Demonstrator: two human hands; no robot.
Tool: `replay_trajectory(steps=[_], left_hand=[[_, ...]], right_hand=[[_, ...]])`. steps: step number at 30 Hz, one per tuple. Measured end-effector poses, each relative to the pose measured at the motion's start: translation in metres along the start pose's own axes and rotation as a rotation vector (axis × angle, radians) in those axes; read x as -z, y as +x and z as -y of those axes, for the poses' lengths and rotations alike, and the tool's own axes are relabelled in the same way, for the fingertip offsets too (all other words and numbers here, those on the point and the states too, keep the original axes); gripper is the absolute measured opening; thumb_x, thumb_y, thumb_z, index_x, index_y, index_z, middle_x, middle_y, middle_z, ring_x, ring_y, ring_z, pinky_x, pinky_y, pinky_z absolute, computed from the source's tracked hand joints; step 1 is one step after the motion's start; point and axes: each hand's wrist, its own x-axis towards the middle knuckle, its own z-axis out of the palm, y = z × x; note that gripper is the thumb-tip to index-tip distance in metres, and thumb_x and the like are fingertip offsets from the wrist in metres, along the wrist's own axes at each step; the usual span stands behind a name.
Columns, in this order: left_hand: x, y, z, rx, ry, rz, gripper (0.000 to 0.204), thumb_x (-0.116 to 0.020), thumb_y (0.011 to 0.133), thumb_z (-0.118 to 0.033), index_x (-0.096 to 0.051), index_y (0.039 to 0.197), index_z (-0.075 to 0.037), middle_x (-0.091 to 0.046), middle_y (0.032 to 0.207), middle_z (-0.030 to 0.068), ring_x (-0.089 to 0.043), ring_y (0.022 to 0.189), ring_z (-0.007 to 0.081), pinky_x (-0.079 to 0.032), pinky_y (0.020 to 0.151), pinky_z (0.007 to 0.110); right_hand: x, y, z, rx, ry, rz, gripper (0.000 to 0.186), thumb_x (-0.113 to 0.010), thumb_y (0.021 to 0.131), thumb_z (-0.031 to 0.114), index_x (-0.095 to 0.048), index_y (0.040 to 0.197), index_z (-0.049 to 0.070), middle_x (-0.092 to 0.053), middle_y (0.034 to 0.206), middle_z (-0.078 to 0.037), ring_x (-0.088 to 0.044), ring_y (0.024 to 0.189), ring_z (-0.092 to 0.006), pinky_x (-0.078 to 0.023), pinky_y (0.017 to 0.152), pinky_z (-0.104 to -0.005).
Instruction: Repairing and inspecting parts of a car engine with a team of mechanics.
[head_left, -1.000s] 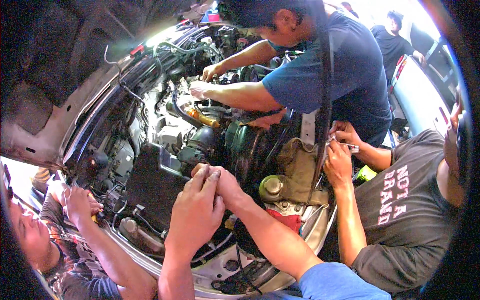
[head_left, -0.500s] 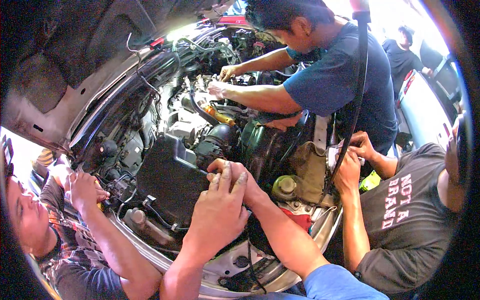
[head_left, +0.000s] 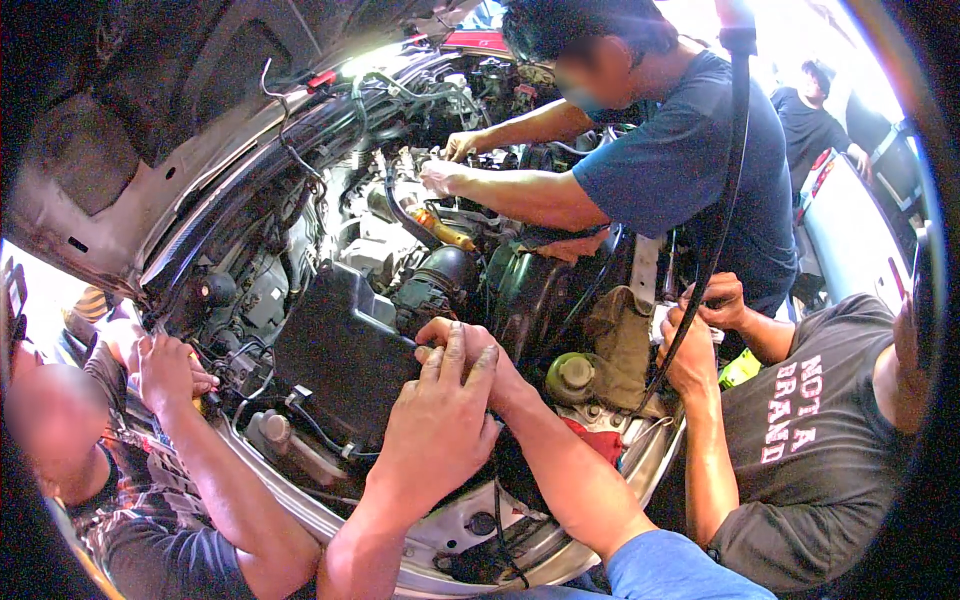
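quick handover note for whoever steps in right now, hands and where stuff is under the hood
Left hand: flat, fingers extended, pressed on the right hand at the edge of the black engine cover.
Right hand: beneath the left, reaching into the gap beside the cover; what it grips is hidden.
Nearby: yellow-green reservoir cap, red rag, raised hood.
Done or left: cannot tell; both hands are in the bay, cover in place.
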Motion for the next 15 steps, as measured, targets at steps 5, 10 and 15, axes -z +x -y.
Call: replay_trajectory(steps=[5, 10, 15], left_hand=[[0.0005, -0.0004, -0.0006, 0.01, -0.003, 0.009, 0.069, -0.065, 0.084, -0.019, -0.043, 0.147, -0.003, -0.042, 0.146, 0.0341, -0.048, 0.13, 0.0497, -0.044, 0.107, 0.051], [0.0019, -0.0008, -0.0008, 0.01, -0.005, 0.004, 0.069, -0.065, 0.083, -0.018, -0.044, 0.147, -0.004, -0.042, 0.146, 0.0337, -0.048, 0.13, 0.0494, -0.045, 0.107, 0.051], [0.0019, -0.0027, 0.0001, 0.014, -0.022, -0.012, 0.067, -0.065, 0.083, -0.017, -0.045, 0.145, -0.003, -0.043, 0.145, 0.0336, -0.05, 0.129, 0.0482, -0.046, 0.105, 0.051]], right_hand=[[0.0015, 0.0003, 0.0034, -0.034, -0.061, 0.015, 0.023, -0.072, 0.091, 0.024, -0.067, 0.102, 0.004, -0.07, 0.087, -0.014, -0.068, 0.078, -0.0284, -0.053, 0.069, -0.0397], [0.0045, 0.0, 0.0072, -0.019, -0.075, 0.016, 0.022, -0.071, 0.092, 0.023, -0.067, 0.102, 0.004, -0.07, 0.088, -0.014, -0.068, 0.079, -0.0275, -0.054, 0.07, -0.0391], [0.0017, -0.0009, 0.0049, -0.052, -0.008, 0.036, 0.021, -0.072, 0.091, 0.022, -0.067, 0.101, 0.004, -0.071, 0.089, -0.013, -0.068, 0.081, -0.0275, -0.054, 0.072, -0.0392]])
